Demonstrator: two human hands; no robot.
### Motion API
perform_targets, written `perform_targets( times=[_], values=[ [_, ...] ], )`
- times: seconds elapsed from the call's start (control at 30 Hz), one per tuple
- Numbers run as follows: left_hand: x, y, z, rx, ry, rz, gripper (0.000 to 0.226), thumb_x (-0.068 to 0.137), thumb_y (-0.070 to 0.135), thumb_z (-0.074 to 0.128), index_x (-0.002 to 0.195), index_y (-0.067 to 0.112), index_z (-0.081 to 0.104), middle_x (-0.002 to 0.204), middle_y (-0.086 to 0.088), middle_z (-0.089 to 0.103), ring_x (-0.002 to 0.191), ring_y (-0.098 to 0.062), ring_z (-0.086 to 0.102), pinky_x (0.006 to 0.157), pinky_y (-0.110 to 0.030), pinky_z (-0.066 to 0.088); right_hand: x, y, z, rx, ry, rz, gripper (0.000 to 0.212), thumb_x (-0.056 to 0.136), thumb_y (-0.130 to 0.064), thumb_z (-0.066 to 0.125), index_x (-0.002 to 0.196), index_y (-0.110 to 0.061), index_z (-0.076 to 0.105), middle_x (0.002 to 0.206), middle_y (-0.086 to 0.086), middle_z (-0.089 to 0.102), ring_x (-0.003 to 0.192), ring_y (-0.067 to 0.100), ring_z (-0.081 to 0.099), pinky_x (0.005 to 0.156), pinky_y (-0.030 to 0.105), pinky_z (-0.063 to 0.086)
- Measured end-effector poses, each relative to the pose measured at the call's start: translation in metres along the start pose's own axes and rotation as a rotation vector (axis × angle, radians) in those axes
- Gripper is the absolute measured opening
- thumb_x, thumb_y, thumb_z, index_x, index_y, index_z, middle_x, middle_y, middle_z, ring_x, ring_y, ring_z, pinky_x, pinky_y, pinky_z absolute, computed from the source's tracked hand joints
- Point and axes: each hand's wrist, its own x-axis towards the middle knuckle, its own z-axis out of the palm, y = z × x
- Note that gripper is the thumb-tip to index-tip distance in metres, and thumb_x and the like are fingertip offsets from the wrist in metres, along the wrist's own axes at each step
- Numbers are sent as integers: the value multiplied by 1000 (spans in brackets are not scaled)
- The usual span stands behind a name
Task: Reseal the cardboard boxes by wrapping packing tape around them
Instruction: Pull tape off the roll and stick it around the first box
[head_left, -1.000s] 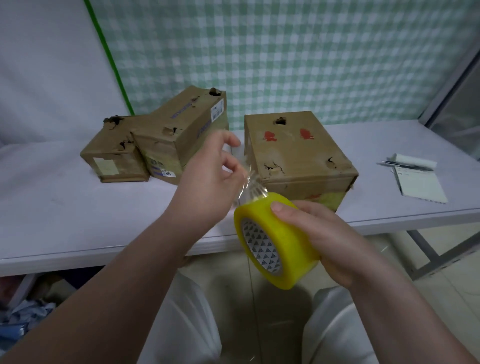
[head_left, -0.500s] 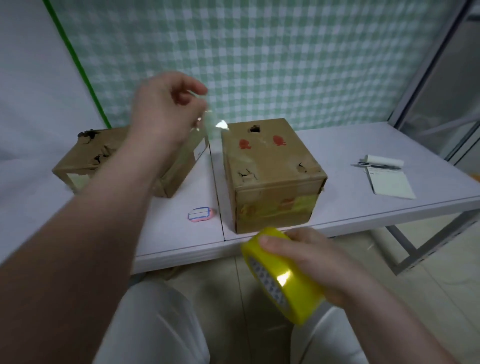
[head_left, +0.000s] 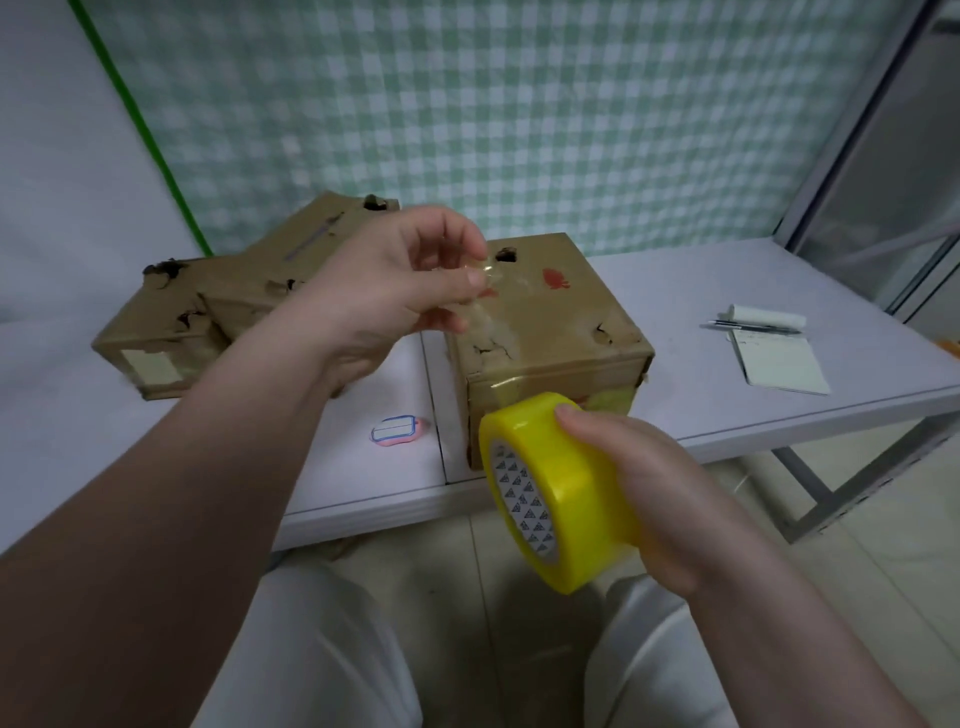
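My right hand (head_left: 660, 493) grips a yellow roll of clear packing tape (head_left: 550, 488) just below the table's front edge. My left hand (head_left: 395, 291) pinches the free end of the tape strip (head_left: 485, 312) between thumb and fingers, above the near box. That worn cardboard box (head_left: 561, 332) with red marks and torn holes stands at the table's front, and the strip stretches over its top towards the roll. Two more damaged boxes (head_left: 208, 312) lie to the left, partly hidden by my left forearm.
The white table (head_left: 727, 405) carries a notepad with a pen (head_left: 774, 348) at the right and a small pink-and-blue item (head_left: 395, 431) near the front edge. A green checked curtain hangs behind. A metal table leg (head_left: 831, 493) slants at the right.
My left hand drew the tape end up and away from the roll, then came down over the near box's top. The roll stayed in my right hand, low in front of the box.
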Motion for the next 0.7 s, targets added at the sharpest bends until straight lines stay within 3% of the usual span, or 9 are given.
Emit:
perform_targets(
  times=[0.13, 0.27, 0.4, 0.47, 0.57, 0.7],
  values=[
    [-10, 9, 3, -136, -71, -44, 21, 82, -7, 59, 84, 14, 58, 76, 2, 56, 71, -13, 69, 53, -20, 51, 2, 5, -1, 38, -21, -9, 74, 48, -57, 66, 115, -25, 63, 112, 5, 67, 97, 26, 67, 80, 43, 55],
    [-22, 13, 13, -301, -165, -91, 24, 71, -3, 67, 85, 14, 57, 67, 5, 58, 62, -9, 65, 48, -16, 48, 5, 5, 2, 46, -14, -12, 73, 50, -58, 67, 116, -26, 63, 115, 4, 66, 101, 26, 66, 87, 46, 54],
    [-37, 12, 25, -443, -278, -160, 23, 73, -4, 64, 87, 13, 59, 72, 1, 59, 62, -10, 65, 48, -16, 49, 10, 7, 4, 50, -22, -28, 44, 81, -51, 61, 115, -24, 65, 115, 6, 67, 103, 24, 64, 85, 41, 51],
    [-43, 7, 33, -359, -279, -199, 26, 74, -9, 66, 87, 12, 59, 78, -1, 58, 63, -11, 65, 48, -15, 49, 11, 5, 7, 75, -38, -37, 38, 91, -50, 52, 112, -23, 68, 108, 6, 71, 98, 21, 66, 78, 35, 49],
    [-50, -2, 41, -152, -241, -186, 28, 76, -14, 64, 88, 11, 58, 90, -5, 57, 62, -14, 64, 53, -18, 51, 10, 2, 11, 165, -113, -40, 54, 92, -60, 40, 112, -20, 69, 106, 9, 72, 96, 23, 68, 76, 35, 49],
    [-57, -4, 43, 123, -189, -90, 29, 79, -7, 69, 87, 19, 58, 71, 3, 63, 58, -15, 64, 59, -32, 55, 7, 0, 12, 141, -191, -25, 68, 87, -69, 32, 111, -19, 70, 100, 7, 74, 87, 15, 70, 64, 25, 49]
  ],
)
